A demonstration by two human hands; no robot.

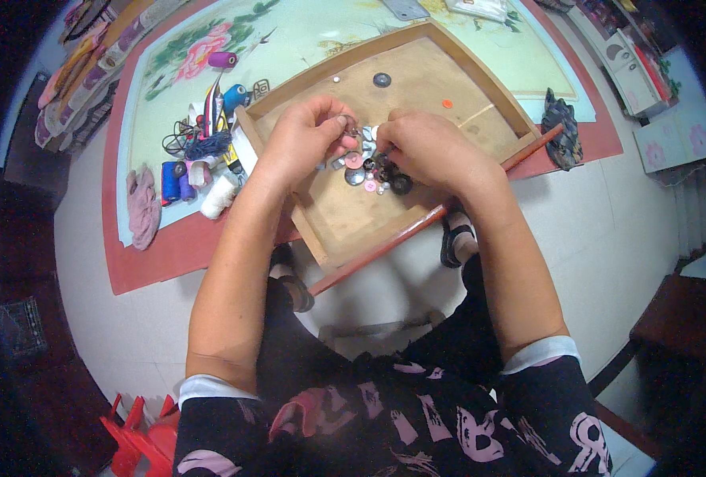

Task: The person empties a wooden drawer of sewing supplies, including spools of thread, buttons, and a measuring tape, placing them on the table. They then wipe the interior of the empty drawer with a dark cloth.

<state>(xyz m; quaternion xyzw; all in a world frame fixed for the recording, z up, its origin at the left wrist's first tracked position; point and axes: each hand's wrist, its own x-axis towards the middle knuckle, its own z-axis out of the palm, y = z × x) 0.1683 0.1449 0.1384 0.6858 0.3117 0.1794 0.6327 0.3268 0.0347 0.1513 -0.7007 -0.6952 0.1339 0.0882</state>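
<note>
A wooden drawer (353, 229) lies tilted across the table's front edge, with a pile of mixed buttons around its middle. Between thumb and fingers, my left hand (308, 137) pinches a small dark item (349, 126), perhaps a button, partly covered by the fingers. My right hand (427, 146) is curled over the right side of the pile; its fingertips are hidden, so whether they hold anything is unclear. Below the hands lie a pink button (353, 160), a shiny dark button (355, 176) and several black buttons (400, 183). Farther back are a large dark button (381, 80) and an orange button (447, 104).
Left of the drawer, thread spools (171, 182), dark blue yarn (208, 145) and a white roll (219, 196) crowd the floral-covered table (129, 268). A pink cloth (143, 208) lies at its edge. Dark patterned fabric (561, 131) sits right of the drawer.
</note>
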